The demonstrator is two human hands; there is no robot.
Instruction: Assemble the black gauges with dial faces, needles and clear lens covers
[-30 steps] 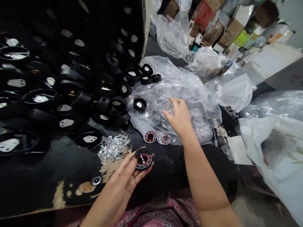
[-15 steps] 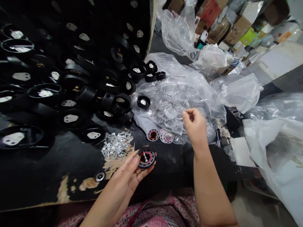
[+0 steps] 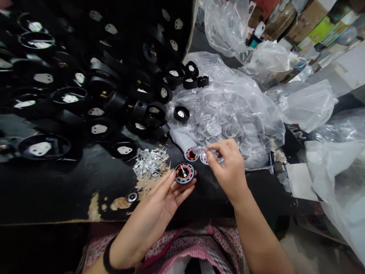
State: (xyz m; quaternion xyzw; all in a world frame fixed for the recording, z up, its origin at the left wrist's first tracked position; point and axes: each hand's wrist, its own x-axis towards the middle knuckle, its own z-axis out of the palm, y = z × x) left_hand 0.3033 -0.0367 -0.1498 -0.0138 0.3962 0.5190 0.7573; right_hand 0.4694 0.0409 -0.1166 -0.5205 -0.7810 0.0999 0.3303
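Note:
My left hand (image 3: pixel 167 194) holds a round pressure gauge (image 3: pixel 184 173) by its rim, its dial facing up. The dial is black with red and grey markings, and a white pointer sits on it. Just right of the gauge, my right hand (image 3: pixel 228 163) pinches a clear plastic lens (image 3: pixel 203 150) between thumb and fingers. Behind the gauge lies a stack of dial plates (image 3: pixel 182 141), with a few loose ones beside it. A pile of small white pointers (image 3: pixel 149 161) is left of the gauge. Clear lenses (image 3: pixel 225 123) are heaped on a plastic bag behind my right hand.
Many black gauge housings (image 3: pixel 99 129) with white plates inside crowd the left and back of the black table (image 3: pixel 71 190). A small round part (image 3: pixel 132 197) lies near the front edge. Plastic bags (image 3: pixel 308 106), a screwdriver (image 3: pixel 271 163) and a white card (image 3: pixel 301 182) are at right.
My right hand has come from the lens heap toward the gauge with a clear lens in its fingers. My left hand still holds the gauge; the whole view has shifted.

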